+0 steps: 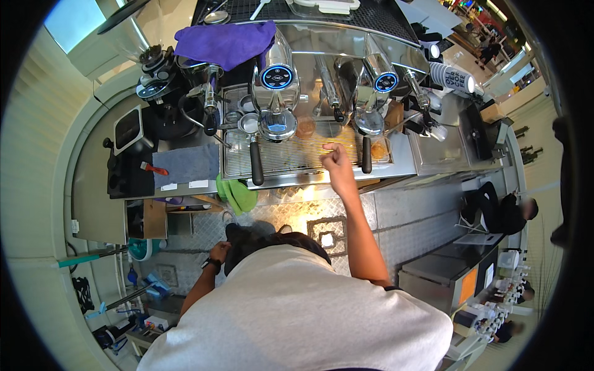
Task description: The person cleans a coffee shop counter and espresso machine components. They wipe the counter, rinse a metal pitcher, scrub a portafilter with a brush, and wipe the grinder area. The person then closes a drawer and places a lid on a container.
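My right hand reaches over the front of the espresso machine's drip tray, its index finger pointing left. I see nothing in it. A round amber item, blurred, sits on the grate beyond the fingertips. Left of the hand, a portafilter with a black handle extends past the left group head. Another portafilter handle hangs under the right group head. My left hand, with a dark watch above it, is low beside my dark trousers; its fingers are partly hidden.
A coffee grinder stands left of the machine, near a grey cloth and red-handled brush. A purple cloth covers the machine's top left. Green cloths hang from the counter edge. Paper cups lie stacked right. A person sits further right.
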A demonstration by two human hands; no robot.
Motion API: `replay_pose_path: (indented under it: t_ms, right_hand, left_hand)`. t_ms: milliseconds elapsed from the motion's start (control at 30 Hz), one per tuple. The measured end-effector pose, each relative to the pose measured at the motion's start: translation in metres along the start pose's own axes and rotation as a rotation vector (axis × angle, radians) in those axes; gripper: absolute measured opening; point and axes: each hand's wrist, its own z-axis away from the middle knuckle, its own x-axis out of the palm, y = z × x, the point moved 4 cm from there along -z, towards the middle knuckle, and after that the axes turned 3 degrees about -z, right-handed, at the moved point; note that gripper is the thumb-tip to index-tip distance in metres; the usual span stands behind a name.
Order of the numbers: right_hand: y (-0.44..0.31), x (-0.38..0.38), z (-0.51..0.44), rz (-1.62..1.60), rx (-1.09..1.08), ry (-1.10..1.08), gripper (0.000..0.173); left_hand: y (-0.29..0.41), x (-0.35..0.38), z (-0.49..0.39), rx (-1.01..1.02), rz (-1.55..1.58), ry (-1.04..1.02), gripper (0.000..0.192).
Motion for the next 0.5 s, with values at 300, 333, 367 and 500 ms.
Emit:
replay_pose_path:
  t_ms: [300, 333, 367, 500]
  right_hand:
    - [0.079, 0.027, -0.073, 0.54, -0.176, 0.254, 0.085]
    - [0.08, 0.028, -0.079, 0.551, -0.189, 0.24, 0.086]
    - [0.082, 0.028, -0.083, 0.566, -0.172, 0.23, 0.087]
    - [0.089, 0.029, -0.092, 0.597, -0.164, 0.207, 0.088]
  left_hand:
    - [-0.003, -0.022, 0.016, 0.087, 0.017, -0.036, 0.026]
    - [-0.002, -0.025, 0.019, 0.092, -0.001, -0.026, 0.027]
    - [-0.006, -0.025, 0.023, 0.027, -0.045, -0.026, 0.028]
    - [-0.022, -0.02, 0.03, -0.042, 0.001, -0.007, 0.03]
